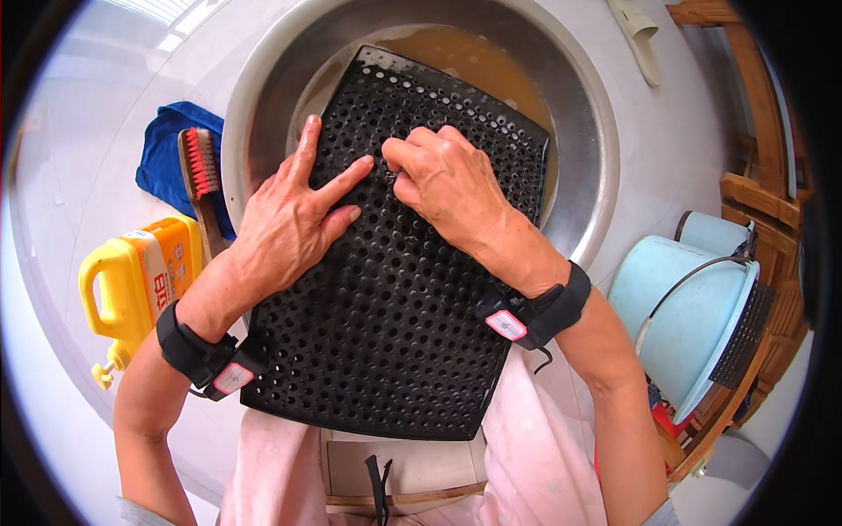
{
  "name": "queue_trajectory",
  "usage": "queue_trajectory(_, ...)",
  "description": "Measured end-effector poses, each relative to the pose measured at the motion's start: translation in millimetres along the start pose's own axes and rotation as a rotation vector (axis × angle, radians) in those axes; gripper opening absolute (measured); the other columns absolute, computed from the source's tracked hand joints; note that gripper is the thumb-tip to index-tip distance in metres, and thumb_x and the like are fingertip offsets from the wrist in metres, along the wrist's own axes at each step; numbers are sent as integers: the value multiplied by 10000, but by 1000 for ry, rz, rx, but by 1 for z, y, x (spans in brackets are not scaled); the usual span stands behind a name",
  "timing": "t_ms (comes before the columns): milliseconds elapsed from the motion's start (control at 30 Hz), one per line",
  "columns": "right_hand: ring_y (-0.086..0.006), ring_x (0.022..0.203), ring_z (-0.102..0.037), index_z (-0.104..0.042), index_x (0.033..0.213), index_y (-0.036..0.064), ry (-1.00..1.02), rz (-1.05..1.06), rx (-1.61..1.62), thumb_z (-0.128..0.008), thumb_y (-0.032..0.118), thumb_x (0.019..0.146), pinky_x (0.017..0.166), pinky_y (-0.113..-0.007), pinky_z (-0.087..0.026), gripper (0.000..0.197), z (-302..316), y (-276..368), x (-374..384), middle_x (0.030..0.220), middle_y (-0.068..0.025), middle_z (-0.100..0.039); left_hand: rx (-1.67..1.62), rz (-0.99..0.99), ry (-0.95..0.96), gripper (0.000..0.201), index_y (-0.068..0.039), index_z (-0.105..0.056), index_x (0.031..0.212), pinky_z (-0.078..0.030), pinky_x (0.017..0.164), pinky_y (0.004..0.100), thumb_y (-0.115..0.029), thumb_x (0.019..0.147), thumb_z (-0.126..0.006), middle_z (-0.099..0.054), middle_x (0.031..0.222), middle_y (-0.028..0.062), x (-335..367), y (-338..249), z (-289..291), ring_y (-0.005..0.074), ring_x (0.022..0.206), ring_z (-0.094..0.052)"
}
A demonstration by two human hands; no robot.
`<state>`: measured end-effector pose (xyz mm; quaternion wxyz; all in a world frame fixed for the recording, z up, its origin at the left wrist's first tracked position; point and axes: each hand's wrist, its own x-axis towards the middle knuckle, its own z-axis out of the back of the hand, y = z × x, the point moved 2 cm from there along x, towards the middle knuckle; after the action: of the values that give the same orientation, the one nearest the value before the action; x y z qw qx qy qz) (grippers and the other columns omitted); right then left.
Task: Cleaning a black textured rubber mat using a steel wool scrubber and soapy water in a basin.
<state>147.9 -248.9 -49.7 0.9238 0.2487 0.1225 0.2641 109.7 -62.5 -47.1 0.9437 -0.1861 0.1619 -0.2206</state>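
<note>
A black board (377, 298) covered with rows of round dimples slants from a metal basin (596, 175) down toward my lap. Its wet far end lies inside the basin over brownish water (456, 53). My left hand (294, 210) rests on the board's left side, open, index and middle fingers spread apart. To the right of it, my right hand (447, 184) is closed, fingers curled down against the dimpled surface. Whatever sits between those fingers is hidden. Black bands with small labels circle both wrists.
Left of the basin lie a wooden brush (200, 171) with red bristles, a blue cloth (162, 162) and a yellow-orange jug (140, 280). To the right are a light blue bucket (675, 307) on its side, wooden furniture (763, 193) and a pale slipper (640, 39).
</note>
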Motion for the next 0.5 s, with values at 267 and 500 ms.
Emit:
queue_trajectory(267,-341,806,-603,-644,883,39,-62,-42,297,-632,147,803,703,-437,-486,135,15,-22,-4,821,-164,-610,131,-29,-76,499,-221,-463,1374,-325,1077,467,-210,892,-595,-164,1522,215,0,-3,0,374,1365,-295)
queue_trajectory(500,-357,829,-611,-632,847,27,152,-74,32,-658,181,766,738,-458,-478,176,14,-11,17,818,-164,-639,54,-61,39,527,-132,-398,1402,-282,1108,474,-171,906,-571,-300,1497,112,3,-5,-3,297,1407,-237)
